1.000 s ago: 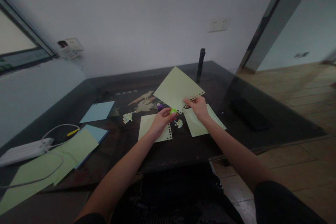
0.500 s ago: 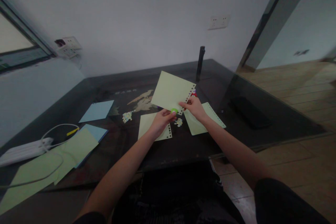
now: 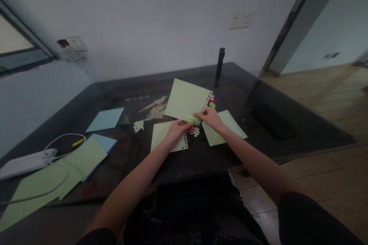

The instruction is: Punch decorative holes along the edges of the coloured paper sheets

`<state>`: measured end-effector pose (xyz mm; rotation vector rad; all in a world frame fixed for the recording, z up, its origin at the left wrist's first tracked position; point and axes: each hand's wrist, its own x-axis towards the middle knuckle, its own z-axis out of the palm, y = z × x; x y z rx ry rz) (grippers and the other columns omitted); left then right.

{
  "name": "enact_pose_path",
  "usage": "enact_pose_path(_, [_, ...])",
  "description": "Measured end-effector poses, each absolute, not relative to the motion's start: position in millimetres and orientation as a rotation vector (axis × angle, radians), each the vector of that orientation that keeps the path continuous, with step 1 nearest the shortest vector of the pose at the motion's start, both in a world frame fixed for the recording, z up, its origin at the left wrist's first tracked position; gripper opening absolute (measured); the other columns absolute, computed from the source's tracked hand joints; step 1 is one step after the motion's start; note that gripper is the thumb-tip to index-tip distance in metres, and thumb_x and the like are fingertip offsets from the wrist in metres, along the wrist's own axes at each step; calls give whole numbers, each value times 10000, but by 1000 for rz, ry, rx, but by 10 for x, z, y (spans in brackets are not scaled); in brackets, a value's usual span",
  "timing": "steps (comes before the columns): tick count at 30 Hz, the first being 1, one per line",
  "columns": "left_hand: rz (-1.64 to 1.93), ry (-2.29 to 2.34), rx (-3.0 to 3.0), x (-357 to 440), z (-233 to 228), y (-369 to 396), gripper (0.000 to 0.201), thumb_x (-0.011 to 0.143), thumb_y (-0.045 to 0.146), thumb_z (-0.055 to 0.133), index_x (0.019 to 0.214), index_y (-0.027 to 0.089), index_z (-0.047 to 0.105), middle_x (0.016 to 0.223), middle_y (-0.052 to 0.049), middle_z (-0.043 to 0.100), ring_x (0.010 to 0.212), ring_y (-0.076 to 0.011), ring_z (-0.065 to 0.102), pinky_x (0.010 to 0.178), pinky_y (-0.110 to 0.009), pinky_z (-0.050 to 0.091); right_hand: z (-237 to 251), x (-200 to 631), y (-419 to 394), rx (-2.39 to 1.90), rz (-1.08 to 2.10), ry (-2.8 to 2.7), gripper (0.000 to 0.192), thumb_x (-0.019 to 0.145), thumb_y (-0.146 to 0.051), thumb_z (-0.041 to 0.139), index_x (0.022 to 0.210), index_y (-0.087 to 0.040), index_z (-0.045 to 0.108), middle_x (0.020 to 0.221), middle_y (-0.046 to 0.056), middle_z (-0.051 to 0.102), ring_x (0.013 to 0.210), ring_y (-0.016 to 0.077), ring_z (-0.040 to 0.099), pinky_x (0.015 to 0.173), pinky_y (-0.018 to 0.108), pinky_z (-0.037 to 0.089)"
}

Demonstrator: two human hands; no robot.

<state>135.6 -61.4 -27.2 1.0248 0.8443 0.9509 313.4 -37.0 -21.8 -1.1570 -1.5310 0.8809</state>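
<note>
While a small green punch [image 3: 190, 121] is pinched in the closed left hand [image 3: 176, 131], a pale green sheet [image 3: 186, 99] is gripped at its perforated edge by the right hand [image 3: 211, 117], above the counter [image 3: 201, 157]. Writing on the counter is too blurred to be read.

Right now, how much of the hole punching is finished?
Two green sheets lying flat, one and another, already show a punched edge, with punched bits between them. In hand: the right hand holds a raised green sheet with one edge already punched, and the left hand holds a small green punch at its corner. Blue sheets and more green paper look unpunched.
</note>
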Motion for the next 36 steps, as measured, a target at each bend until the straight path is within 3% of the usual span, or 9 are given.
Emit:
enact_pose_path(8, [951, 871, 1007, 1358, -255, -618, 281, 633, 252, 808, 792, 87, 644, 756, -71, 699, 656, -126, 642, 741, -285, 522, -179, 3089, -422, -1157, 892, -1515, 223, 689, -344, 672, 760, -134, 694, 686, 47, 693, 544, 138, 567, 517, 259, 458])
enact_pose_path(16, [940, 854, 1033, 1361, -253, -636, 290, 635, 265, 807, 810, 92, 654, 763, -76, 704, 668, -130, 644, 773, -306, 520, -162, 3074, -441, -1188, 885, -1507, 222, 679, -358, 678, 676, -137, 665, 565, 23, 637, 472, 117, 514, 464, 244, 418])
enact_pose_path(36, [946, 857, 1059, 1365, -302, -603, 338, 596, 324, 825, 781, 90, 666, 747, -67, 700, 652, -131, 636, 768, -306, 512, -211, 3083, -413, -1164, 921, -1561, 255, 694, -360, 674, 767, -116, 690, 697, 70, 694, 559, 164, 587, 525, 280, 471])
